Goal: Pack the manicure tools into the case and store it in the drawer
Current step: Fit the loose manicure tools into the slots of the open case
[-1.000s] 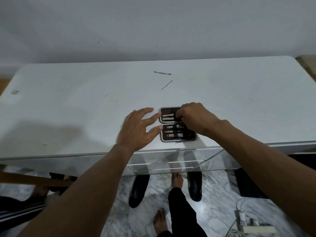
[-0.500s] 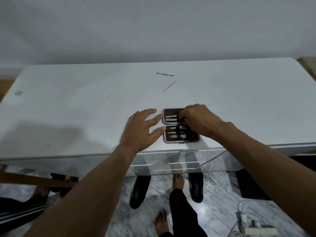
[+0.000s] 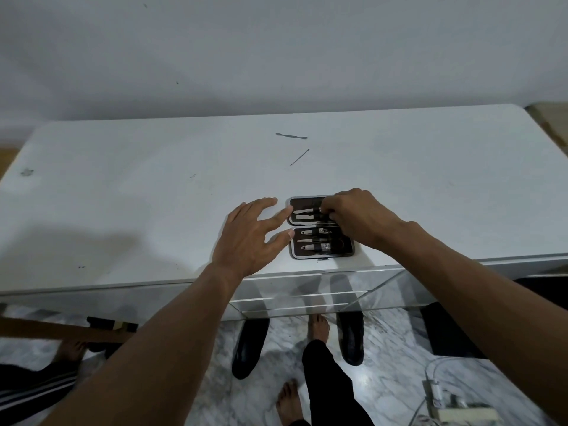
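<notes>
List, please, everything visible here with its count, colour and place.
table: one, white, against the wall
case: one, dark lining, silver rim, open at the table's front edge
packed tools: at least four, silver, strapped in the case
loose tools: two, dark, thin, farther back on the table
floor: marble, grey-white, below
power strip: one, white, floor, lower right
left hand: open, fingertips at the case's left edge
right hand: pinches a packed tool in the far half

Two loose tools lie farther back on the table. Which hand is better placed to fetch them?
Probably the left hand: open beside the case, holding nothing, while the right hand is curled over tools inside it.
</notes>
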Demonstrator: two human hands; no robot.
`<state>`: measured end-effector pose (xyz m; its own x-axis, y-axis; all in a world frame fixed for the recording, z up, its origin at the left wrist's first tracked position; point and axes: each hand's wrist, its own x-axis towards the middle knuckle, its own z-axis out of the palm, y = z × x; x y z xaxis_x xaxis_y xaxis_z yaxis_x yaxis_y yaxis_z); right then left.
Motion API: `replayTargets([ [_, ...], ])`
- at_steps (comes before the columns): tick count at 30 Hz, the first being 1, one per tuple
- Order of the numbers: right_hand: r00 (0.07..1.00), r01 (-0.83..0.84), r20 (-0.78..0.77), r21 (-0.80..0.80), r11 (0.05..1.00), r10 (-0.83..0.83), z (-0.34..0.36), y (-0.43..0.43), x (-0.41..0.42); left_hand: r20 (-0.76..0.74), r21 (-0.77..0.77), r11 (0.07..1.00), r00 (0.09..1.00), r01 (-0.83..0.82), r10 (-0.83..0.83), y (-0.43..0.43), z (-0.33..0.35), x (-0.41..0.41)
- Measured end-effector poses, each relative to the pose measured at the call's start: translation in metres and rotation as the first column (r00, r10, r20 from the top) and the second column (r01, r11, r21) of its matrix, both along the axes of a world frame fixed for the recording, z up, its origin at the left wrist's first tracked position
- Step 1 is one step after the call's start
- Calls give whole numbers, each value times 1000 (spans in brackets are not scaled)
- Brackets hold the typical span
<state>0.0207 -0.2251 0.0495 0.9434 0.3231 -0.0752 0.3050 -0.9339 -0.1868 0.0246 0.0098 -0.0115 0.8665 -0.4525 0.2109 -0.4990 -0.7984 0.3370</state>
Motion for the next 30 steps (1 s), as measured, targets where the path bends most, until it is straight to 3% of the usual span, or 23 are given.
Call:
replayTargets([
  [15, 994, 111, -5, 123, 986, -111, 15, -4, 49, -11, -13, 1000, 1000, -23, 23, -3, 3, 0],
  [30, 976, 215, 45, 1, 977, -215, 12, 41, 167, -51, 9, 999, 997, -52, 52, -5, 7, 1],
])
